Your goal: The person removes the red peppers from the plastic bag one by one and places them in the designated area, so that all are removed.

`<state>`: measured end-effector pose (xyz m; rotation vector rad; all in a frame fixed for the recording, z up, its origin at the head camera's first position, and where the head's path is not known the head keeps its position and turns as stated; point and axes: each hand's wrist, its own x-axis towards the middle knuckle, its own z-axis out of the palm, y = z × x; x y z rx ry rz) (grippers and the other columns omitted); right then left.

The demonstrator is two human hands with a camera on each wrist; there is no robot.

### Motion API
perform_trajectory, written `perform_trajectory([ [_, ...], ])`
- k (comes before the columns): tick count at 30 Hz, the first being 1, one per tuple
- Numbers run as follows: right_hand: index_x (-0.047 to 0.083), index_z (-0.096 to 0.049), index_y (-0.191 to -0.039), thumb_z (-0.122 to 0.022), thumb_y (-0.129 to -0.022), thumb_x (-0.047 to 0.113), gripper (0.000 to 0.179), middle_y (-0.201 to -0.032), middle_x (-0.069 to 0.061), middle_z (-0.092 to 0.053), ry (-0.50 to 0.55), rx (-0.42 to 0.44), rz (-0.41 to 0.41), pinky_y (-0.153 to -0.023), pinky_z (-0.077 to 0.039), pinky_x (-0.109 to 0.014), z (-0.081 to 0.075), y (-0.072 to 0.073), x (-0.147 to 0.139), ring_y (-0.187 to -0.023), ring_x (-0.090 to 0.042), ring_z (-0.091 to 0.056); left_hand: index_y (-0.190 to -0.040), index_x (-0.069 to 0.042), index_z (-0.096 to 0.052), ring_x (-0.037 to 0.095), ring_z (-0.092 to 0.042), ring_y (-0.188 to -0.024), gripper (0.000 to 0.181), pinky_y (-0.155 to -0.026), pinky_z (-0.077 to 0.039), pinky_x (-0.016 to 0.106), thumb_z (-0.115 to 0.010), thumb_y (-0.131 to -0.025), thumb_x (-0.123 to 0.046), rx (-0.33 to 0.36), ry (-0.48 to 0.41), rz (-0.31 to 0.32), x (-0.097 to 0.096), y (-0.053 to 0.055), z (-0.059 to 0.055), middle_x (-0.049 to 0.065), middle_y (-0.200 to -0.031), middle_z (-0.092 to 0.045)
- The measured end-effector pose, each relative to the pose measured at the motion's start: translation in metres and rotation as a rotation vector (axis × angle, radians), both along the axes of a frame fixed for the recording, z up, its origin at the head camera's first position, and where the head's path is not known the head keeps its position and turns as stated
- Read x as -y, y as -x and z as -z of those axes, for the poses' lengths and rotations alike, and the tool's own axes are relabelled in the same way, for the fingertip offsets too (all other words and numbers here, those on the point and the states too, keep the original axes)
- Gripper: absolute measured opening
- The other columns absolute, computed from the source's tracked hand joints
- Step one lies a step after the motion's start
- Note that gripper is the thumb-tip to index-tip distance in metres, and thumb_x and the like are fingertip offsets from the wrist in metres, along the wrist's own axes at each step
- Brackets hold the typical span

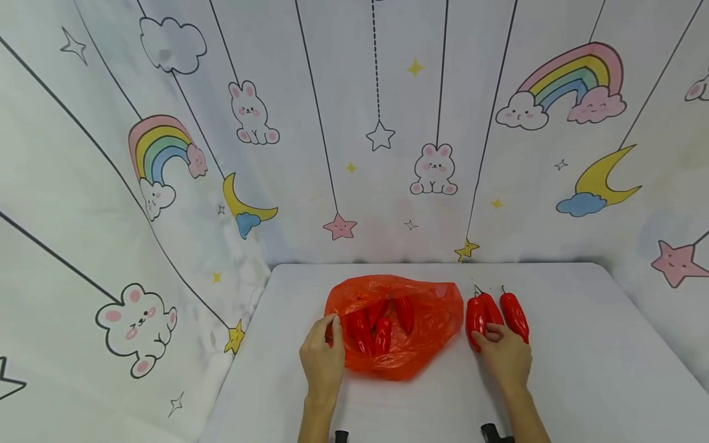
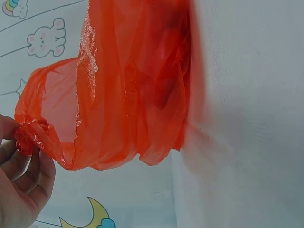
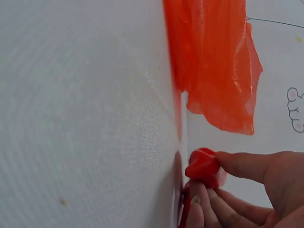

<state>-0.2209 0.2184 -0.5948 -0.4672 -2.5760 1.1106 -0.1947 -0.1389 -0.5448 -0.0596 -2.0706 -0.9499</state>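
A red plastic bag (image 1: 437, 326) lies with its mouth open, several red chili peppers (image 1: 382, 335) inside it. My left hand (image 1: 323, 357) pinches the bag's left rim; in the left wrist view its fingers grip the bunched plastic (image 2: 35, 135). To the right of the bag, my right hand (image 1: 505, 357) pinches a red chili pepper (image 1: 474, 320) between thumb and fingers. In the right wrist view that pepper (image 3: 204, 164) shows its end close to the table. Two more peppers lie beside it, one next to it and one further right (image 1: 515, 314).
Everything lies on a white table (image 1: 576, 369) with rounded back corners. A printed cloth backdrop (image 1: 382, 197) hangs behind it and along the left. Small black objects (image 1: 490, 432) show by both wrists at the lower edge.
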Motion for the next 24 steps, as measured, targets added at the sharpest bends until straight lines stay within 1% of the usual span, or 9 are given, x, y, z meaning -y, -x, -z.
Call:
perform_trajectory([
  [6,-0.009,-0.070,-0.121,-0.082,-0.090,0.027,0.049,-0.096,-0.025,-0.076,0.020,0.034,0.005,-0.075,-0.060,-0.058,-0.001,0.000,-0.006,-0.092,-0.046,-0.071,-0.109,-0.003,-0.077,0.018,-0.069,-0.079,0.014,-0.076,-0.058,0.017,-0.074,-0.098,-0.010,-0.009,0.000,-0.006,0.001,0.000,0.000,0.006,-0.100,-0.077],
  [9,-0.010,-0.070,-0.119,-0.080,-0.091,0.025,0.046,-0.094,-0.024,-0.076,0.033,0.047,0.013,-0.067,-0.060,-0.050,-0.002,-0.001,-0.008,-0.089,-0.045,-0.072,-0.109,-0.003,-0.077,0.017,-0.068,-0.078,0.014,-0.075,-0.059,0.019,-0.074,-0.098,-0.011,-0.012,0.000,-0.004,0.001,0.001,0.000,0.006,-0.100,-0.077],
  [12,-0.010,-0.071,-0.118,-0.079,-0.092,0.024,0.044,-0.094,-0.024,-0.076,0.039,0.048,0.027,-0.060,-0.056,-0.040,-0.001,-0.001,-0.011,-0.087,-0.044,-0.073,-0.110,-0.003,-0.077,0.017,-0.069,-0.079,0.015,-0.075,-0.060,0.020,-0.074,-0.098,-0.012,-0.009,0.003,-0.002,0.001,0.001,0.000,0.006,-0.100,-0.077],
  [13,-0.010,-0.071,-0.119,-0.079,-0.092,0.025,0.044,-0.094,-0.025,-0.076,0.039,0.047,0.032,-0.058,-0.055,-0.038,0.000,-0.001,-0.012,-0.087,-0.044,-0.073,-0.110,-0.003,-0.077,0.017,-0.069,-0.079,0.015,-0.075,-0.060,0.021,-0.074,-0.098,-0.012,-0.008,0.005,-0.002,0.001,0.001,0.000,0.006,-0.100,-0.077],
  [18,-0.008,-0.072,-0.118,-0.079,-0.092,0.029,0.045,-0.096,-0.025,-0.076,0.037,0.054,0.067,-0.058,-0.053,-0.037,0.003,0.000,-0.015,-0.086,-0.043,-0.073,-0.109,-0.003,-0.077,0.016,-0.068,-0.078,0.014,-0.074,-0.060,0.022,-0.074,-0.098,-0.012,-0.005,0.008,-0.005,0.001,0.002,0.001,0.006,-0.099,-0.077],
  [24,-0.008,-0.073,-0.115,-0.079,-0.091,0.030,0.045,-0.094,-0.024,-0.077,0.038,0.056,0.083,-0.052,-0.048,-0.033,0.004,-0.002,-0.016,-0.083,-0.041,-0.073,-0.109,-0.003,-0.077,0.017,-0.068,-0.078,0.014,-0.072,-0.061,0.024,-0.074,-0.098,-0.012,-0.008,0.011,0.000,0.001,0.001,0.000,0.006,-0.099,-0.077],
])
